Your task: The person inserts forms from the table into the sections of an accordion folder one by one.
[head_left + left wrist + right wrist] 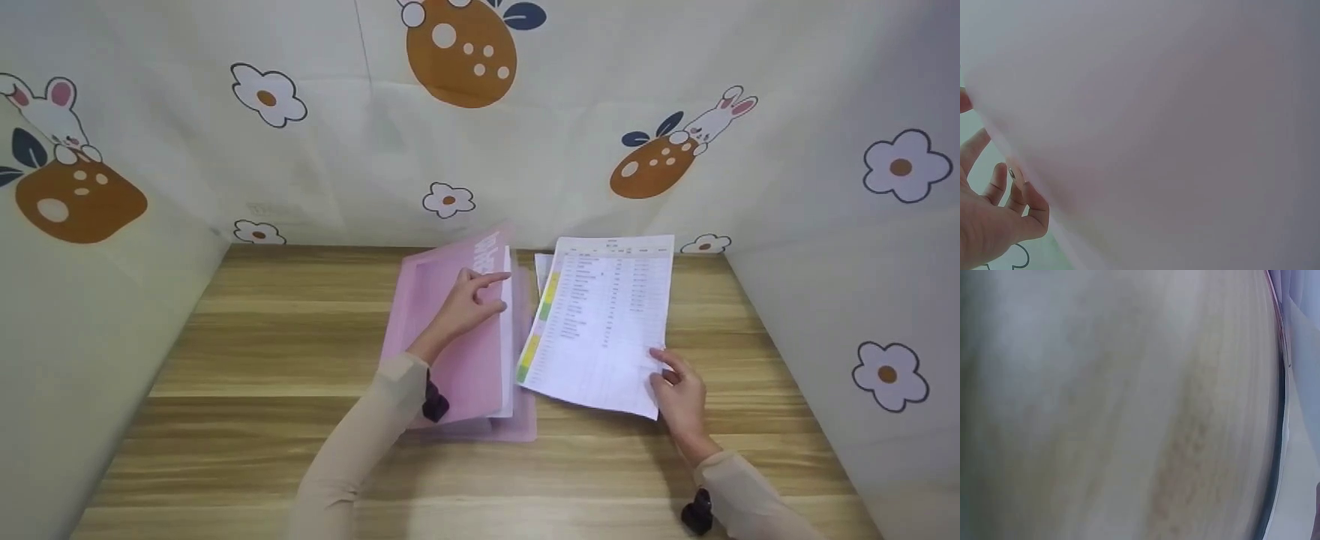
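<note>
Head view: on the wooden tabletop, a printed sheet is just right of a pink folder, its coloured left margin beside the folder's right edge.
Printed sheet: lies left of the right-hand fingers; its long axis runs front to back, top leaning slightly right, roughly along the folder's right edge. That alignment looks like the relation to watch.
Right hand: nearer the sheet; thumb and forefinger pinch its right edge, towards the lower corner.
Left hand: over the folder's front, thumb and forefinger apart near the right edge; even with the left wrist view, I cannot tell whether the fingers grip it.
Pink folder: white pages show along its right side.
Second sheet: a sliver shows behind the printed sheet's upper left.
</note>
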`<move>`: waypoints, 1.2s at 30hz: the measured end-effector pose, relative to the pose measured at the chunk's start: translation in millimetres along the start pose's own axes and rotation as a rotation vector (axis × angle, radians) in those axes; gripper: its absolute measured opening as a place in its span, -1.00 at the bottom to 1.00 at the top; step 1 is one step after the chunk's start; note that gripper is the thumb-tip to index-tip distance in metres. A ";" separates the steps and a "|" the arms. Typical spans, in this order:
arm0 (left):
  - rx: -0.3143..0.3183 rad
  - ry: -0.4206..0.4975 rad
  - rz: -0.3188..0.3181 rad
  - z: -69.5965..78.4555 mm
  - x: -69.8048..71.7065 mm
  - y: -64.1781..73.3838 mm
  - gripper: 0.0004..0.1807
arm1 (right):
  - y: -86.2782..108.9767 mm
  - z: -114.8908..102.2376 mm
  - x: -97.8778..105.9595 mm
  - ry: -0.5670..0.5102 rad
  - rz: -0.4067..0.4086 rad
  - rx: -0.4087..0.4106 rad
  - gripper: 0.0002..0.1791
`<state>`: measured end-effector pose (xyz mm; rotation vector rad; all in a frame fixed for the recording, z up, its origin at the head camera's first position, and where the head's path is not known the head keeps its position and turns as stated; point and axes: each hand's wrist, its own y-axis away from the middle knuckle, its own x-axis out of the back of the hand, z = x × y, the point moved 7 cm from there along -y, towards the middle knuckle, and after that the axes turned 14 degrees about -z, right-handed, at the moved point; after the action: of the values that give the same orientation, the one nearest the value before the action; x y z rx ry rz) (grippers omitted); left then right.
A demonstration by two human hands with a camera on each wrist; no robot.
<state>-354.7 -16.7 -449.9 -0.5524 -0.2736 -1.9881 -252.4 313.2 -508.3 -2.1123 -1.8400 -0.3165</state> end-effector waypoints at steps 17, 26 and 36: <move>0.015 0.010 -0.003 -1.0 -0.7 -0.5 -0.50 | 6.8 2.7 -17.5 -0.084 -0.026 -0.050 -0.61; 0.033 0.003 -0.002 -1.3 -0.6 -0.8 -0.49 | 8.9 -1.6 -31.4 -0.098 -0.010 -0.052 -0.60; 0.039 0.019 0.001 -0.9 -0.1 -0.7 -0.48 | 10.6 -5.0 -47.4 -0.133 -0.057 -0.114 -0.58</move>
<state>-355.5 -16.6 -450.8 -0.5081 -0.2996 -1.9816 -248.5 266.5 -522.3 -2.2080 -2.0042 -0.3078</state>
